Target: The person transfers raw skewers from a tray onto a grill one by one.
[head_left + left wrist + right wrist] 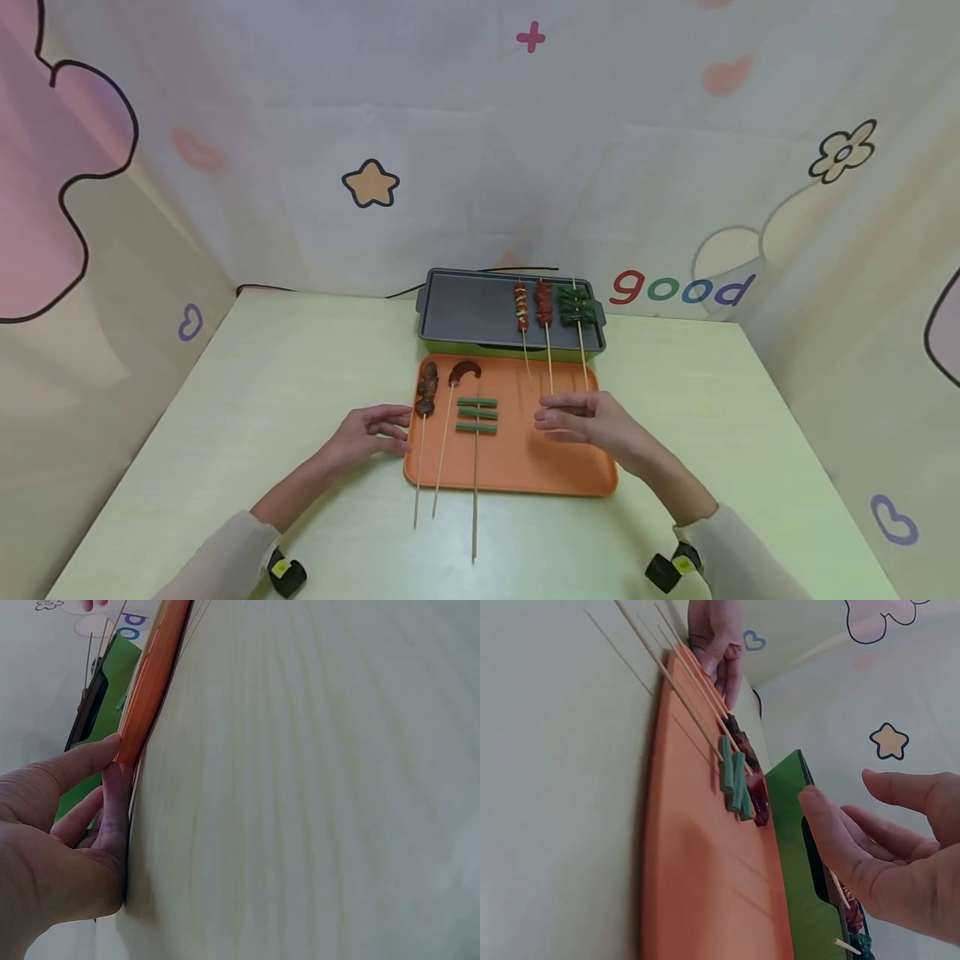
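My left hand (371,432) touches the left edge of an orange tray (536,467), fingers fairly straight against the rim. On the tray lie three skewers: one with brown chunks (426,390), one with a curled dark-red piece (465,369), and one with green bean-like sticks (477,415). Over the tray's right part hovers my right hand (592,421), its fingers apart and holding nothing, close to the stick ends of skewers on the grill. Those carry small red-and-yellow pieces (521,307), red chunks (543,302) and green leafy pieces (576,306).
Behind the tray stands a grill (480,308) with a dark plate and green base. Its black cord (405,292) runs along the table's back edge. The pale table (315,358) is bordered by a printed curtain (450,125).
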Available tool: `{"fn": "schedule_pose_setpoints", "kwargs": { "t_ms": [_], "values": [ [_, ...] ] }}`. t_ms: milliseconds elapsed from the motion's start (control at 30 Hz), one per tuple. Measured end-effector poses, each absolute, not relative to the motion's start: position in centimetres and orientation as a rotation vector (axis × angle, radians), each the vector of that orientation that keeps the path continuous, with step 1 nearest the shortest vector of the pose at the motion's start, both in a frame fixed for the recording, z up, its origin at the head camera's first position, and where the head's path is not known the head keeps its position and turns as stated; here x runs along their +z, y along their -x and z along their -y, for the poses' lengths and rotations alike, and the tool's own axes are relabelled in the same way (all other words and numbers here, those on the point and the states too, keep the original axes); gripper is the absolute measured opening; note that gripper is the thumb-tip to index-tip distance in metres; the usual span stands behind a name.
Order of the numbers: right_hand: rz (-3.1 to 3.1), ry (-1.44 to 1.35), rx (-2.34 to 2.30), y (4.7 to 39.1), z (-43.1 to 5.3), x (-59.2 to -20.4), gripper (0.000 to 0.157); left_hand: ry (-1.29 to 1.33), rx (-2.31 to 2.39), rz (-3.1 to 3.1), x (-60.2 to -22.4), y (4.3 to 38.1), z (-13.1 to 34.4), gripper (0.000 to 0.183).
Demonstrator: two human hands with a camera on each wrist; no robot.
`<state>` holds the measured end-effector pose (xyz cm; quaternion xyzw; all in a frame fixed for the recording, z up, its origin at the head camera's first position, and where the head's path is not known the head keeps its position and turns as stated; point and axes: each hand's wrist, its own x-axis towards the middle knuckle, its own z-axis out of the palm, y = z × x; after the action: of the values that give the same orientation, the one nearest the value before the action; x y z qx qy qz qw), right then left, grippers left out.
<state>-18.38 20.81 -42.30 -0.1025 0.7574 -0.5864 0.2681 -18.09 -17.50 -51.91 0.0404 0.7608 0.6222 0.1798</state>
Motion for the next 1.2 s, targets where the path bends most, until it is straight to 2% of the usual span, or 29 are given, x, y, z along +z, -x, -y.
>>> {"fn": "schedule_pose_setpoints", "kwargs": {
  "t_ms": [433,767,1200],
  "values": [
    [-1.85,0.276,-1.67,13.5,-21.7,-45.7,0.057,-0.092,1.73,-2.173,-51.7,17.9,17.4,0.056],
    [-1.647,0.292,-1.744,11.0,-18.5,-48.9,0.051,-0.1,1.758,-2.146,-51.7,17.9,17.4,0.057],
    [-1.555,0.229,-1.806,9.5,-14.9,-50.5,0.046,-0.084,1.74,-2.163,-51.5,17.8,17.3,0.056]
  ]
}}
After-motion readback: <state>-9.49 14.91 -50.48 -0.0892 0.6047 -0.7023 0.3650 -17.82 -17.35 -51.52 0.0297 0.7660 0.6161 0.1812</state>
